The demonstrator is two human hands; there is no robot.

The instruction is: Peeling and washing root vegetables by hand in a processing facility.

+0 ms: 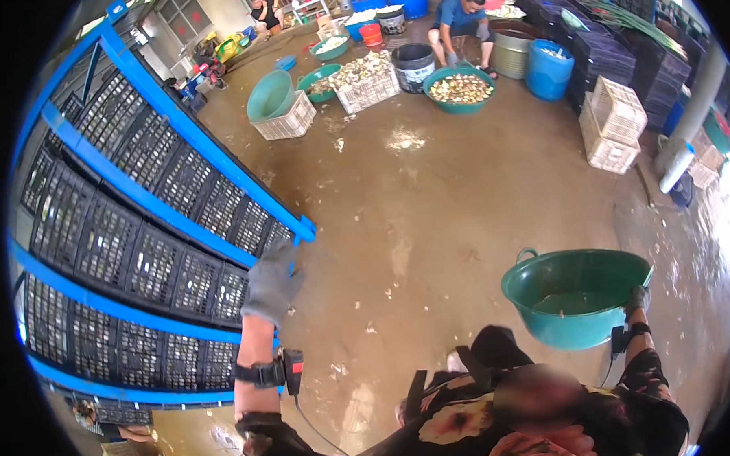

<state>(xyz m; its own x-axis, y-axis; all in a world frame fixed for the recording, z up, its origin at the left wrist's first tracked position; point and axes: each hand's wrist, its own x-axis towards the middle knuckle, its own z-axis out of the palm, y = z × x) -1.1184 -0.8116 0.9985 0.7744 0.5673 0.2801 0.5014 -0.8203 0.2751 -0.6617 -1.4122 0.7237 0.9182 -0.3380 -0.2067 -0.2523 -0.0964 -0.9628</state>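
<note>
My right hand (pixel 638 299), in a dark glove, is closed on the rim of a large green plastic basin (pixel 576 308). The basin hangs tilted at my right side; a few small bits lie inside, and a loop handle stands on its far left rim. My left hand (pixel 271 287), in a grey glove, reaches forward beside the blue metal rack (pixel 207 165). Its fingers look spread and slightly blurred, and they overlap the rack's end post; whether they touch it I cannot tell. Black slatted crates (pixel 150 258) fill the rack's shelves.
Wet brown floor (pixel 429 201) with scattered scraps spreads ahead. A person (pixel 464 28) bends over a green basin of cut pieces (pixel 460 91). White crates (pixel 613 127) stand at right, near a blue barrel (pixel 549 69). A filled white crate (pixel 367 83) and an empty-looking basin (pixel 270 95) stand far left.
</note>
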